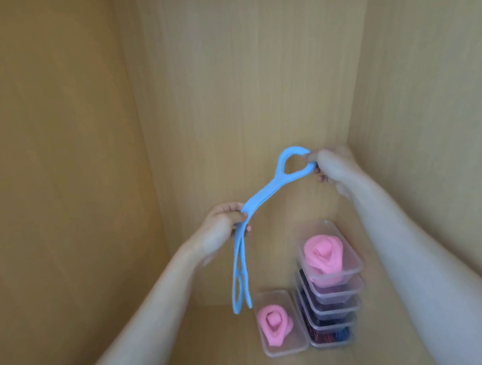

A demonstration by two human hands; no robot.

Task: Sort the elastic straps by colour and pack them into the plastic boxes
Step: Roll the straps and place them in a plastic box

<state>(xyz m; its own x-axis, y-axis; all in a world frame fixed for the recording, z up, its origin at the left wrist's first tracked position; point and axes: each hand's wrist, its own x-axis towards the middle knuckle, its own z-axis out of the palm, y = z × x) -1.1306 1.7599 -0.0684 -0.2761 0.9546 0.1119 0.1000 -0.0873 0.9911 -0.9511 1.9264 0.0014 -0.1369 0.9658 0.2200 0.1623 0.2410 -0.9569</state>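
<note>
While the right hand (pixel 329 166) pinches the blue strap's (pixel 64 188) end loop, the left hand (pixel 223 226) pinches its middle, probably doubling it up to roll for a box (pixel 300 346).

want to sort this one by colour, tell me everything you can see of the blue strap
The blue strap is light blue, flat and rubbery-looking, with oval loop openings in it. It is unrolled and held in the air in front of the wooden wall. The right hand grips its top loop. The left hand pinches it lower down, and two strands with loop holes hang limp below that hand.
</note>
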